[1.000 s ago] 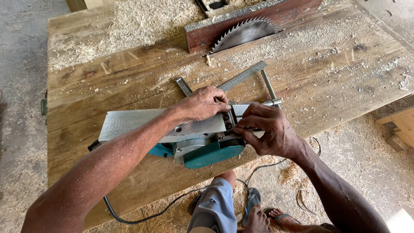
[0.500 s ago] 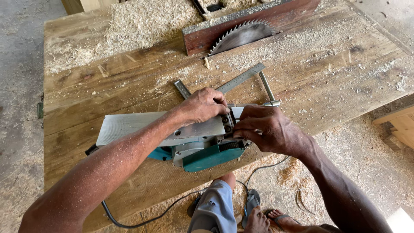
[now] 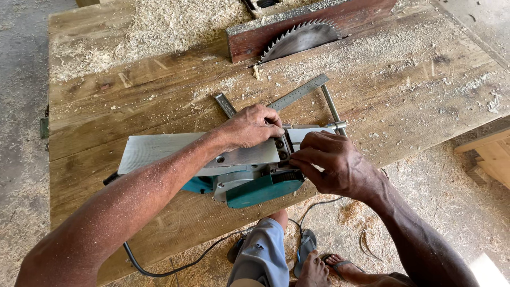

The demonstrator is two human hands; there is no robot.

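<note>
A teal electric planer (image 3: 249, 186) lies upside down on the wooden workbench (image 3: 414, 106), its flat metal sole (image 3: 159, 151) facing up. My left hand (image 3: 252, 126) presses down on the sole beside the cutter drum, fingers curled over it. My right hand (image 3: 332, 162) is at the drum opening (image 3: 281, 149), fingertips pinched on a small part there; what they hold is hidden. A T-shaped socket wrench (image 3: 332, 106) lies just behind my right hand.
A steel ruler (image 3: 297, 93) and a flat metal bar (image 3: 225, 104) lie behind the planer. A circular saw blade (image 3: 300, 40) rises from the bench by a reddish board (image 3: 319, 24). Sawdust covers the far left. The planer's black cord (image 3: 175, 266) hangs off the near edge.
Both hands stay at the cutter drum with only slight finger shifts. The planer has not moved on the bench.
</note>
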